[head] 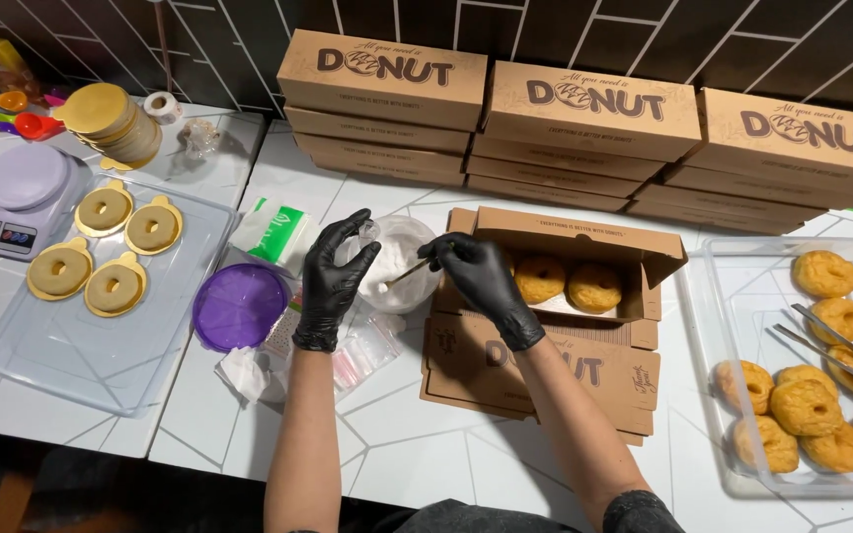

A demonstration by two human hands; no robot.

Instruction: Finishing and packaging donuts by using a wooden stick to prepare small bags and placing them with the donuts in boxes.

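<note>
Left hand [333,276]: gloved, gripped the rim of the clear tub [402,259] of white powder.
Right hand [476,271]: pinched a small stick [409,271] dipped into it.
Tub: stood beside the open donut box [584,247].

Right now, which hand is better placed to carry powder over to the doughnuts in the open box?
Likely the right hand: it holds the small spoon in the powder container, beside the open box. The left hand steadies the container.

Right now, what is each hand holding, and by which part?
Left hand grips the clear tub by its near-left rim; right hand pinches a thin stick at its upper end.
</note>
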